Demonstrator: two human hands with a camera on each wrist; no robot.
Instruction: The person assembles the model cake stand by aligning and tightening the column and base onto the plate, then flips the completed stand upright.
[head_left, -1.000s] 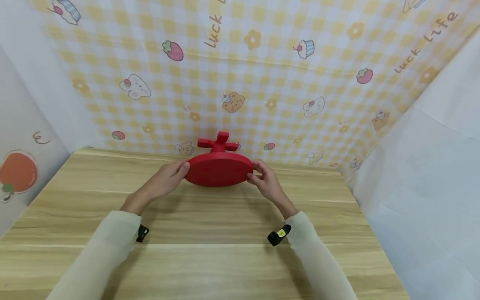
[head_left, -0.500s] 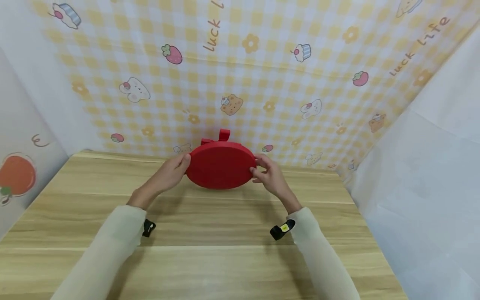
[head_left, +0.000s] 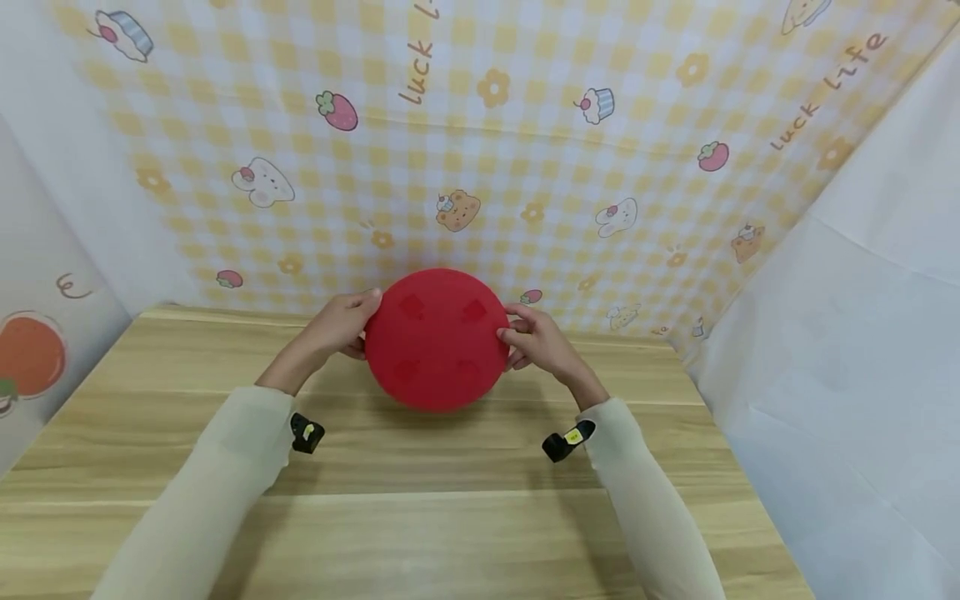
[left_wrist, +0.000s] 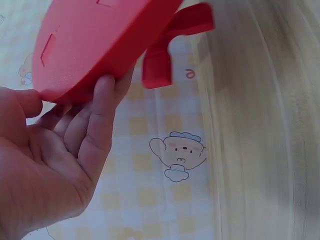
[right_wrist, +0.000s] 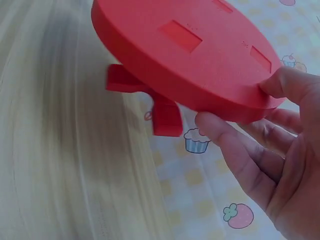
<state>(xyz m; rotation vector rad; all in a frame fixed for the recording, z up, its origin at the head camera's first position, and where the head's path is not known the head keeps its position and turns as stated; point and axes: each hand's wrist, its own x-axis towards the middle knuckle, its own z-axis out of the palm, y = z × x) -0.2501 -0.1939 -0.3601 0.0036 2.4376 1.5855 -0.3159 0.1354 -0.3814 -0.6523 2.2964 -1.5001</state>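
A red round pedestal table, small enough to lift, is held tilted above the wood surface. Its flat top, with several rectangular recesses, faces the head camera. On its left rim my left hand grips with the thumb over the top face and the fingers underneath. My right hand pinches the right rim, thumb on top. Splayed feet show below the disc in the left wrist view. The right wrist view also shows the feet and one recess close up. In the head view the disc hides the feet.
A wooden tabletop spreads below the arms. Behind it hangs a yellow checked cloth with cartoon prints, close beyond the red disc. White sheets close off the right side, and a printed panel stands on the left.
Both hands have tipped the red pedestal table so its top turns toward the head camera. The feet, visible above the disc earlier, have gone out of sight behind it.
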